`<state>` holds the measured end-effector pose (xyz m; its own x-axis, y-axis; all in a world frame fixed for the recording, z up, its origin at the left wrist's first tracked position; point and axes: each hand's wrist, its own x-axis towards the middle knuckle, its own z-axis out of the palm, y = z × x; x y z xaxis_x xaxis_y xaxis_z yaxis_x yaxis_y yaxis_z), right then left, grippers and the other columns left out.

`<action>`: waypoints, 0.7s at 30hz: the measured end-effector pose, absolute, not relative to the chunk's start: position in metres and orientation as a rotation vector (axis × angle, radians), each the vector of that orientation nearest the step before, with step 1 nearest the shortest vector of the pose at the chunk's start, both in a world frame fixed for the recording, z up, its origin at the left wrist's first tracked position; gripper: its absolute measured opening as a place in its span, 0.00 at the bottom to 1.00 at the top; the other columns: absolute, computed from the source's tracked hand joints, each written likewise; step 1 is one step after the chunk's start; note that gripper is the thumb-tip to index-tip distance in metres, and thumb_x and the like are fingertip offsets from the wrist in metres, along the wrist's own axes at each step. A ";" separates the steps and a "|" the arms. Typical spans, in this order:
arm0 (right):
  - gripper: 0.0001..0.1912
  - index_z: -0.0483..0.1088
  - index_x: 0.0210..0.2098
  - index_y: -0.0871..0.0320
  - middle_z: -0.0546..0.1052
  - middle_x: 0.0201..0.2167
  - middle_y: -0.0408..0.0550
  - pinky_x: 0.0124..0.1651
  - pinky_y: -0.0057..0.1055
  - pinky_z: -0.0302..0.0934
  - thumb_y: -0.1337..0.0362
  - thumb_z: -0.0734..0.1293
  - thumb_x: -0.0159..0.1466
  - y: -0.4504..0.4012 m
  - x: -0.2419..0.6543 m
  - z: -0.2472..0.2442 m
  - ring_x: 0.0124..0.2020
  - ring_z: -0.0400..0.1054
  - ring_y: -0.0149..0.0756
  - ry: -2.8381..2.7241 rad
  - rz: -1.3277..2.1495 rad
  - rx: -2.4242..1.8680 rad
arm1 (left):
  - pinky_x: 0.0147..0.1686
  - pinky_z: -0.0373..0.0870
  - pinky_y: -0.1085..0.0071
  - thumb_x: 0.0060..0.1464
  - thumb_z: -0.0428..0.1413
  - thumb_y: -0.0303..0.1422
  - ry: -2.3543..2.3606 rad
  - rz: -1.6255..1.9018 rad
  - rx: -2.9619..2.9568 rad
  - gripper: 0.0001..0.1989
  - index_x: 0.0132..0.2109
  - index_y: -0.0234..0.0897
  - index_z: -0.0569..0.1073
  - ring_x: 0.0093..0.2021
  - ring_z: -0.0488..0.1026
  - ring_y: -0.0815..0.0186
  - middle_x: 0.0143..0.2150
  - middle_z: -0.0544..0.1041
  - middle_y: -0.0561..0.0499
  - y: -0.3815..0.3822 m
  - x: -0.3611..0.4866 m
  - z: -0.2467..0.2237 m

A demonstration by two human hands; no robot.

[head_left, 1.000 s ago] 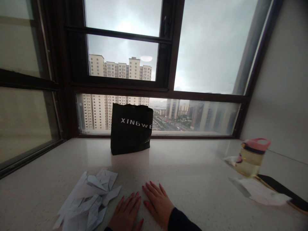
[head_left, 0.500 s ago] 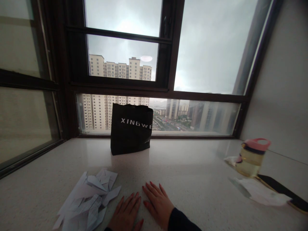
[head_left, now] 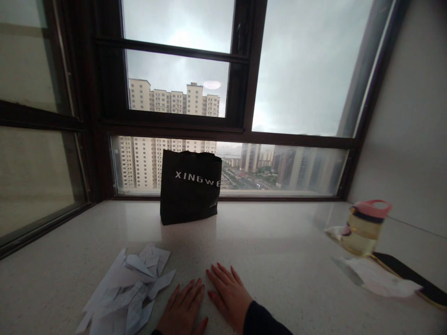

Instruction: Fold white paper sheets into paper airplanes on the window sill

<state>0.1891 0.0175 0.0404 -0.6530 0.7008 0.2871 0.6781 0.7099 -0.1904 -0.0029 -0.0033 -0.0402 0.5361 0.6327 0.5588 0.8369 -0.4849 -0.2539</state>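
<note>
My left hand lies flat on the pale speckled sill at the bottom centre, fingers spread, holding nothing. Just right of it, my right hand rests palm down with its fingers apart, also holding nothing. A heap of folded white papers is to the left of my left hand, close but apart from it. Beyond both hands, a black bag with white lettering stands upright near the window.
At the right stands a bottle with a pink lid. Crumpled white tissue lies in front of it, beside a flat black object. Dark window frames border the sill at the back and left.
</note>
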 end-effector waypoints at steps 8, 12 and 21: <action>0.22 0.50 0.54 0.53 0.58 0.54 0.47 0.54 0.46 0.40 0.56 0.51 0.61 0.018 0.188 0.041 0.54 0.48 0.42 -2.580 0.096 -1.082 | 0.45 0.56 0.71 0.52 0.40 0.44 -1.151 -0.564 -2.254 0.25 0.55 0.40 0.54 0.48 0.62 0.65 0.51 0.66 0.51 -0.001 -0.004 -0.040; 0.22 0.50 0.54 0.52 0.58 0.54 0.47 0.54 0.46 0.40 0.56 0.51 0.61 0.018 0.188 0.041 0.54 0.48 0.42 -2.584 0.103 -1.082 | 0.45 0.56 0.72 0.51 0.40 0.45 -1.143 -0.574 -2.250 0.25 0.55 0.39 0.55 0.48 0.62 0.65 0.50 0.66 0.51 -0.003 -0.003 -0.037; 0.22 0.50 0.54 0.52 0.59 0.53 0.46 0.54 0.45 0.41 0.55 0.51 0.61 0.018 0.189 0.041 0.54 0.48 0.41 -2.576 0.087 -1.068 | 0.45 0.56 0.72 0.52 0.40 0.44 -1.195 -0.552 -2.313 0.25 0.55 0.41 0.55 0.48 0.62 0.66 0.51 0.66 0.51 -0.004 -0.003 -0.036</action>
<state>0.1893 0.0176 0.0407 -0.6547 0.6959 0.2952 0.6743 0.7141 -0.1881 -0.0028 -0.0041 -0.0357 0.5384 0.6406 0.5476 0.8322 -0.5064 -0.2259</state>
